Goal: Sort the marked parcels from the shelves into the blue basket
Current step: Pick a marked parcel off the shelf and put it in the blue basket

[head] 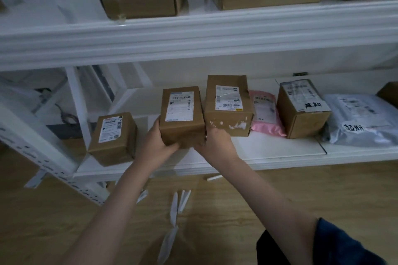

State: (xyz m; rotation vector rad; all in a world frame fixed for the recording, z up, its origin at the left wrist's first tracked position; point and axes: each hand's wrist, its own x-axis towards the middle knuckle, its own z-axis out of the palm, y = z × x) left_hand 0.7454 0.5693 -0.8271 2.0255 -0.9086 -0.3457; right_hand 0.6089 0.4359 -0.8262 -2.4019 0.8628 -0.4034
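Because the small box point(182, 116) is stiff cardboard with flat sides and square corners, it should handle easily: it looks light enough for two hands, it will not bend, and its paper skin is not slippery. The best place to hold it is the two opposite side walls near the front bottom edge, and this is where it is held. The left hand point(157, 142) wraps its left front corner, with fingers curled under the front face, and the right hand point(212, 140) grips the right front corner, so both hands are clamped on this one box. It is at the front part of the lower shelf point(280, 155), between a shorter box point(113, 137) on its left and a taller box point(228, 105) just beside it on its right; whether it is lifted or rests on the shelf, I cannot tell.

The box is plain brown, longer than wide, with a white shipping label and barcode on top. I see no handwritten mark on it. Further right, a brown box point(302, 108) and a grey bag point(359, 120) carry black handwritten characters, so I judge those are the marked parcels. The blue basket is not in view.
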